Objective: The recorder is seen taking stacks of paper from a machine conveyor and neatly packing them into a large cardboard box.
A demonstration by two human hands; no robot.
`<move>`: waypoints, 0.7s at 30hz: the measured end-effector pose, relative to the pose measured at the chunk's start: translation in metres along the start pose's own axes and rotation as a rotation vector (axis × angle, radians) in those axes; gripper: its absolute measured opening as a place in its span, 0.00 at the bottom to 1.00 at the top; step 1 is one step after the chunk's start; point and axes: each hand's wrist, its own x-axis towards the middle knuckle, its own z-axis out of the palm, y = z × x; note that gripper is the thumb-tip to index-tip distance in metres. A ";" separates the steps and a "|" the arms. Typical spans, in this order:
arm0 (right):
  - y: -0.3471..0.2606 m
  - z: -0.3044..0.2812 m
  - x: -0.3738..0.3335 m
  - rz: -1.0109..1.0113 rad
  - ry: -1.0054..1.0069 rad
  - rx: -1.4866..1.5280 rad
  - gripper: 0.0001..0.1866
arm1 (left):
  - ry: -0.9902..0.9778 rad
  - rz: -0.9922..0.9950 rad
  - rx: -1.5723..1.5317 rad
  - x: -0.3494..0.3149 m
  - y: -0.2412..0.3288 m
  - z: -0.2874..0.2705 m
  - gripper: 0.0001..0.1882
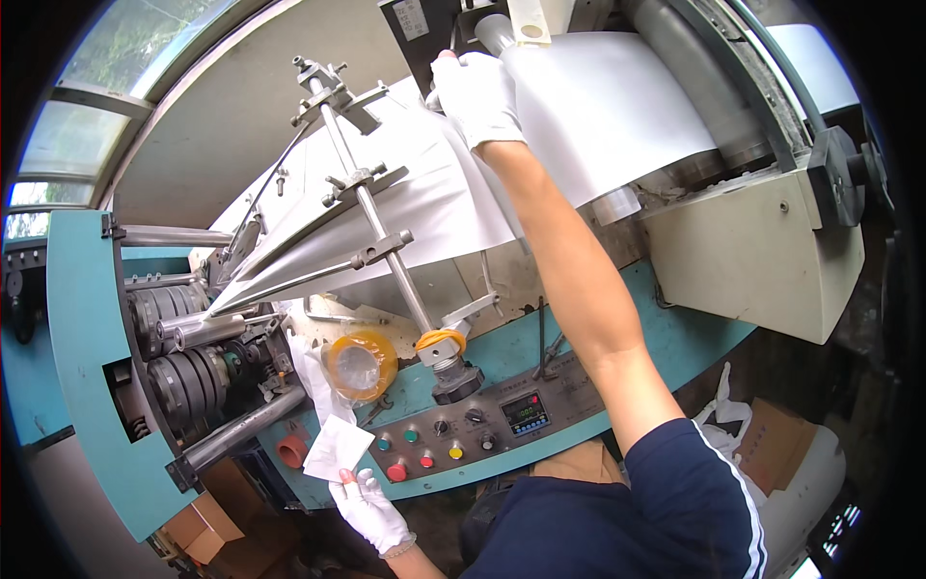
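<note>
My left hand [371,513], in a white glove with a bare fingertip, pinches a small white paper piece [340,447] in front of the machine's control panel. Far off, my right arm reaches across the machine. At its end my right hand [477,96], also gloved, has its fingers curled beside a dark upright plate [410,48]. What those fingers grip is hidden. Right of that hand a wide white paper web [608,116] curves over a roller. To its left the white sheet [386,212] narrows into a fold beneath a metal bar with clamps [371,207].
A roll of yellow-brown tape [360,367] lies on the teal machine's near ledge. The control panel [473,429] has coloured buttons and a small display. Ridged rollers [183,386] stand exposed at left. A beige housing [752,251] juts out at right, with cardboard [772,444] below.
</note>
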 end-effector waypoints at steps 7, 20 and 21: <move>-0.002 0.001 0.000 -0.037 0.009 -0.083 0.20 | -0.004 0.003 0.008 0.002 0.000 -0.001 0.19; 0.004 0.004 0.004 -0.033 -0.013 -0.068 0.20 | -0.006 0.008 -0.001 0.001 0.001 0.003 0.19; 0.004 0.003 0.004 -0.028 -0.016 -0.078 0.21 | -0.007 0.008 -0.002 0.001 0.001 0.002 0.19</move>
